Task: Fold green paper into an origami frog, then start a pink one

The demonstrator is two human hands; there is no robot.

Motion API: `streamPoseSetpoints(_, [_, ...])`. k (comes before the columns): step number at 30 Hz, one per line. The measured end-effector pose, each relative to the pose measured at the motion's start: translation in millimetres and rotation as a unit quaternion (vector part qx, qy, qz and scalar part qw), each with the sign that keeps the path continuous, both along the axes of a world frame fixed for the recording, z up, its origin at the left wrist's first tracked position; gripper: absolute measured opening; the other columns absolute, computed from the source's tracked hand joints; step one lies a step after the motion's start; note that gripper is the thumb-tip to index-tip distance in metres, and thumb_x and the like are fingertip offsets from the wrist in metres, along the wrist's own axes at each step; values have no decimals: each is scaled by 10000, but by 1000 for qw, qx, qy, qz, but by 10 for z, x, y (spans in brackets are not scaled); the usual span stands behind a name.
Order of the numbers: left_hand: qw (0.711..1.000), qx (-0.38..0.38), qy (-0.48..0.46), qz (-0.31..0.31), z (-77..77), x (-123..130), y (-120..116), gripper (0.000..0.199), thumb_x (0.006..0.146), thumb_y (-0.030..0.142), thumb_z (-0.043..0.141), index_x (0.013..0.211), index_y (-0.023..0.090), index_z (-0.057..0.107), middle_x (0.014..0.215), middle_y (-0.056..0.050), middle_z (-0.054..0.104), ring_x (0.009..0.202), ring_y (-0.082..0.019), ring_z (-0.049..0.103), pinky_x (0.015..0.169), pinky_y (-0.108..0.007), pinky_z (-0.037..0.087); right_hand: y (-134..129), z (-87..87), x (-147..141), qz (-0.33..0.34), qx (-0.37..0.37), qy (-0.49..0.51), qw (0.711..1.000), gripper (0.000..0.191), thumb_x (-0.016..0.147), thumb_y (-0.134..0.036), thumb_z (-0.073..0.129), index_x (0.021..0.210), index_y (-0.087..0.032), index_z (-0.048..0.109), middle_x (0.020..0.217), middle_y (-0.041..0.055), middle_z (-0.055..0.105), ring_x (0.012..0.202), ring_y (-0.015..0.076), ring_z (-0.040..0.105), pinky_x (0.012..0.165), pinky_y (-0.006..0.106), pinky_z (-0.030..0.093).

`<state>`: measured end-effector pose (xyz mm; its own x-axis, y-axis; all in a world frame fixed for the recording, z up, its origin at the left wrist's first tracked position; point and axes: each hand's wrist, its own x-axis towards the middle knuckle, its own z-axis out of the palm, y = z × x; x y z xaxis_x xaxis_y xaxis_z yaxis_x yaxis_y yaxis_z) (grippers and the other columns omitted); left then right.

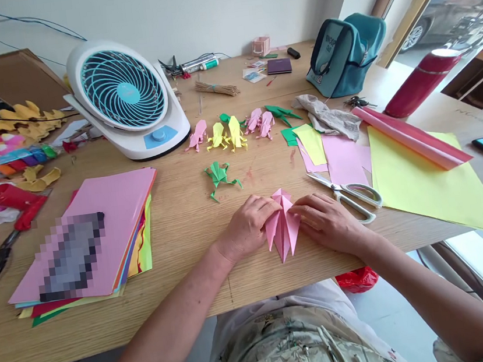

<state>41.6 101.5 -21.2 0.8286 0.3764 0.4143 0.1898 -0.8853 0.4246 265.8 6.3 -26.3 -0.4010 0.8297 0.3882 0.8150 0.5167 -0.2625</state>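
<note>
Between my two hands, near the table's front edge, is a piece of folded pink origami paper point(281, 232) with several pointed flaps directed toward me. My left hand point(251, 224) pinches its left side, fingers pressed together at the upper flap. On the other side, my right hand point(328, 220) grips the right edge between thumb and fingers. Just beyond lies a green origami frog point(218, 177), legs spread. Farther back stand yellow origami frogs point(234, 133), pink origami frogs point(198, 135) and a green one point(282, 113). White-handled scissors point(353, 194) lie right beside my right hand.
A stack of coloured paper point(118, 219) bearing a blurred-out object lies left, below a white fan point(125, 95). On the right are yellow sheets point(428, 193), a rolled pink sheet point(412, 136), a red bottle point(423, 82), a grey cloth point(328, 116) and a teal bag point(347, 56).
</note>
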Motion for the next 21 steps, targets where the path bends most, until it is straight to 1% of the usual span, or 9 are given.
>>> streamPoseSetpoints(3, [1000,13,3,7,-28,5,-23,185,965,129,469,1076,172,612,1065,-81,680,1023,-224,586,924,-370,473,18,-31,-67,-5,22,-27,999,279,957,-172,503,1222,-180,589,1125,136,661,945,264,597,814,438,507])
streamPoseSetpoints(6, [1000,3,-10,17,-8,3,-53,146,959,124,473,1006,172,603,991,-73,679,951,-210,600,875,-349,487,33,-35,-127,8,4,-13,1000,292,941,-158,516,1224,-170,582,1116,137,665,955,262,605,826,427,498])
streamPoseSetpoints(9, [997,-56,-28,36,18,8,-60,118,956,143,496,1021,180,587,974,-66,668,919,-196,615,841,-323,494,44,-20,-153,17,-18,21,999,274,912,-123,526,1170,-178,601,1070,118,677,944,253,619,829,413,493])
streamPoseSetpoints(13, [990,-131,-10,42,23,-4,-18,141,940,142,514,1047,181,597,999,-66,659,939,-187,627,836,-299,496,63,14,-155,3,-65,88,994,247,888,-91,530,1094,-181,632,1049,107,672,937,234,619,814,379,498])
streamPoseSetpoints(17, [983,-182,19,25,56,-44,34,254,889,86,551,1108,199,610,987,-29,679,909,-159,636,808,-258,490,94,40,-145,-5,-122,141,982,215,901,-104,519,1033,-193,664,1044,93,645,904,198,617,785,330,492])
streamPoseSetpoints(19, [978,-207,30,4,97,-66,48,266,893,90,554,1122,206,622,998,-17,696,907,-149,648,811,-244,487,112,46,-135,-14,-147,161,976,178,914,-133,515,972,-190,673,1022,87,635,848,178,607,740,307,482])
streamPoseSetpoints(21, [973,-230,30,2,135,-83,58,250,907,106,546,1118,207,635,1050,-16,711,943,-149,659,827,-239,481,129,51,-122,-27,-166,176,970,165,925,-160,509,913,-185,672,960,69,627,768,153,582,675,281,456])
